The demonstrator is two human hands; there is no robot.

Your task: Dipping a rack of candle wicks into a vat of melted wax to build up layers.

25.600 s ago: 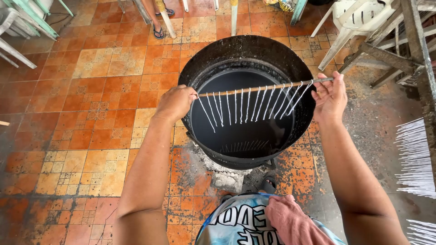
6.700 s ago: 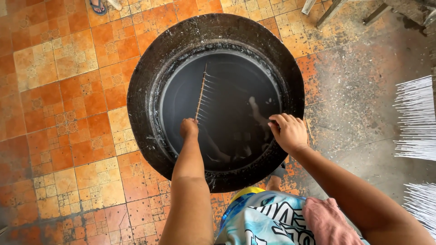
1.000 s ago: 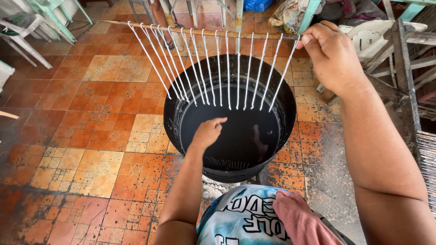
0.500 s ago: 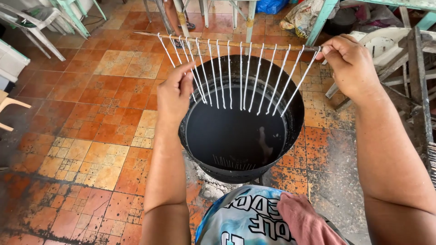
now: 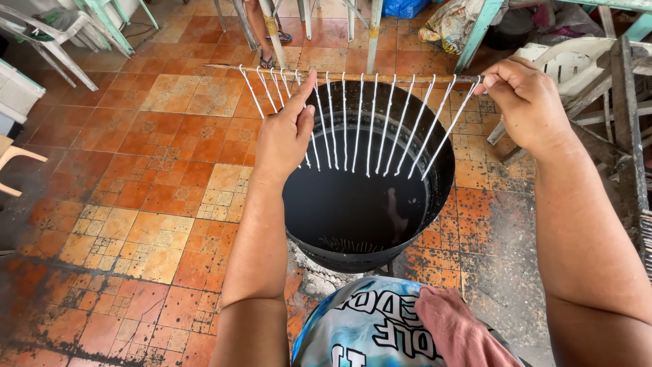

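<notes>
Wooden rod (image 5: 353, 76) strung with thin white wax-coated strands (image 5: 370, 126), held level over the mouth of the black pot (image 5: 435, 197), near its far rim. Strands hang free above the dark liquid (image 5: 353, 204); none reach the surface.

Right hand (image 5: 526, 105): clenched on the rod's right end, thumb and fingers pinching it, carrying the whole weight. Grip unchanged from half a second ago.

Left hand (image 5: 285, 136): open, fingers straight, not gripping anything. The index finger points up among the left-side strands, its tip just below the rod; palm sits in front of two or three strands and hides their lower ends. Half a second ago this hand was lower and further left, thumb and finger nearer the outermost strands; one second ago it was down over the pot rim, well apart from the strands. So it has risen into the row. Reading: the finger is going between strands, likely parting ones that hang close together. Whether any are stuck to each other cannot be told.

Rod has also dropped slightly and come nearer since a second ago. The left end of the rod sticks out free.

Around: orange floor tiles (image 5: 136, 170), worn and stained near the pot; pale chair legs (image 5: 61, 41) upper left; white plastic chair (image 5: 577, 61) and weathered wooden frame (image 5: 628, 122) at right; another person's sandalled foot (image 5: 265, 58) beyond the rod.
</notes>
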